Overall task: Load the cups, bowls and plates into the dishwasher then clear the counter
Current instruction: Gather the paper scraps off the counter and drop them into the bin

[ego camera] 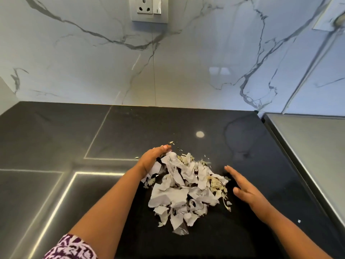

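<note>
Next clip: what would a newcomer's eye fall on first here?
A heap of torn white paper scraps lies in the middle of the black counter. The left hand touches its left edge; the right hand, fingers straight, is at its right side. A wall socket sits top centre.

One wide-angle view, worn on the head, looks forward and steeply down across the dark surface (56, 131) to the marble wall (93, 62). It sits close above the left hand (153, 159) and right hand (244, 187), whose forearms enter from the bottom edge.
</note>
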